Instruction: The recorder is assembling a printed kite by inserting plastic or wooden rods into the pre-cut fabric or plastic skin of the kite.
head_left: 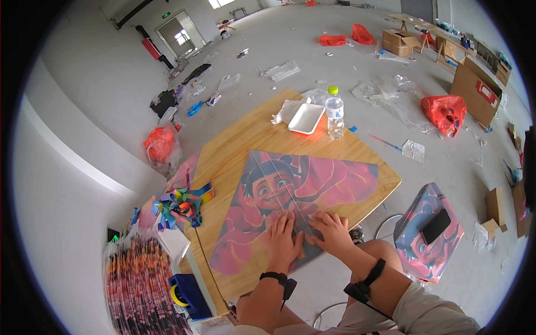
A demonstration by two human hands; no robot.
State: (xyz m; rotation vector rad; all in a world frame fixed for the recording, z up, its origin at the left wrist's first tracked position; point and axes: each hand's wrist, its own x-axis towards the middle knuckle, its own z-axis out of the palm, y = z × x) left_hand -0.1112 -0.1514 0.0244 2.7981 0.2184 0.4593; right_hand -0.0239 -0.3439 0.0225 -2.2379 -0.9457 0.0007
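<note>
At the bench's near edge, the pink printed kite [290, 206] lies spread flat, its thin rod [279, 184] already along the middle. Left hand [283, 241] and right hand [334, 233] press its lower corner, fingers open and flat, gripping nothing; securing there looks unfinished.

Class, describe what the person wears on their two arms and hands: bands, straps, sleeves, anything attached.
Both hands are bare, without gloves or rings that can be made out. The left hand has a black wristband with a small black box on it. The right hand has a black strap around the forearm, with a black clip-like piece hanging from it. No sleeves reach the forearms.
</note>
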